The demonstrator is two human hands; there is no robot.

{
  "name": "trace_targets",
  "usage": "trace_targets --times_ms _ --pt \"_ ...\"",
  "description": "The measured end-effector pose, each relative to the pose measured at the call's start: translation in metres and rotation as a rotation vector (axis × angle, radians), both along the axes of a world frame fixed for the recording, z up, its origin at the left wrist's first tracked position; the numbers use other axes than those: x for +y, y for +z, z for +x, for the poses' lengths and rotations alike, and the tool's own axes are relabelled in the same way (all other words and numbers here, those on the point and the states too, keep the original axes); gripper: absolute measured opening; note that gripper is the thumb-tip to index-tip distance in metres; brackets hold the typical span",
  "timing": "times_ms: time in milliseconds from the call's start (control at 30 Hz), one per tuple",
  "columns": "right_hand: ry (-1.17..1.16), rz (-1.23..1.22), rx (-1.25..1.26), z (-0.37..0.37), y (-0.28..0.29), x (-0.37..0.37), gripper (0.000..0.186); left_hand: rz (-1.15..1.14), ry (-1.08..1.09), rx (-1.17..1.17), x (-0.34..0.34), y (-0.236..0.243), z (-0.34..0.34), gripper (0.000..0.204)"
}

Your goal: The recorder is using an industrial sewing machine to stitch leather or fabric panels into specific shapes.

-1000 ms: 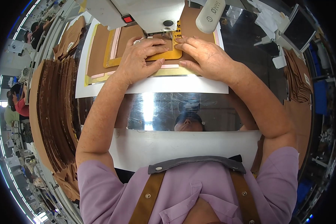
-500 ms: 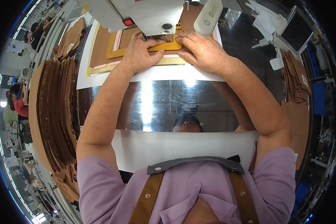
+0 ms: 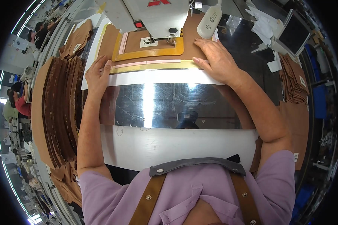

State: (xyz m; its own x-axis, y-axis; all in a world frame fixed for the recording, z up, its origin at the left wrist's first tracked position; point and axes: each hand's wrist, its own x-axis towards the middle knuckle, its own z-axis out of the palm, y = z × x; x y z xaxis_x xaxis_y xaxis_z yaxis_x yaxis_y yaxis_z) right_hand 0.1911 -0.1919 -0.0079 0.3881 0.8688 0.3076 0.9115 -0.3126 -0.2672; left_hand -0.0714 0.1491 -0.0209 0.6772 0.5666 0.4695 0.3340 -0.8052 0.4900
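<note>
- Workroom tabletop [image 3: 180, 144], white in the part nearest the person [image 3: 202, 183], carries a shiny metal plate [image 3: 165, 101] with many scratches.
- Beyond this plate lies a white sheet [image 3: 146, 77], with a pale yellow backing [image 3: 154, 67] and a narrow pink strip [image 3: 148, 63] near its front.
- Brown cloth [image 3: 131, 45] lies flat on this backing, under the head of a white sewing machine [image 3: 157, 17]. One yellow frame [image 3: 148, 55] surrounds its middle part.
- Inside the frame is a small white label [image 3: 146, 42], just below the machine's foot; whether they touch, one cannot tell.
- The left hand [image 3: 97, 77] is at the left front corner of the backing, thumb near the fingers; whether its grip pinches the edge cannot be told.
- The right hand [image 3: 216, 62] rests at the right front part of the cloth, its grip spread, thumb apart from the fingers.
- Stacked brown pieces [image 3: 60, 112] stand at the left; more folded pieces [image 3: 292, 78] lie at the right, near a dark screen [image 3: 297, 32].
</note>
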Motion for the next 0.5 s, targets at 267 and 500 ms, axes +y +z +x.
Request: trace_targets --times_ms 267,500 --pt "-0.198 -0.038 -0.043 0.018 -0.004 -0.007 0.066 0.088 0.225 0.248 0.013 -0.006 0.004 0.059" --pt "-0.304 -0.162 -0.061 0.033 -0.006 -0.024 0.072 0.098 0.244 0.422 -0.002 -0.008 0.03 0.063"
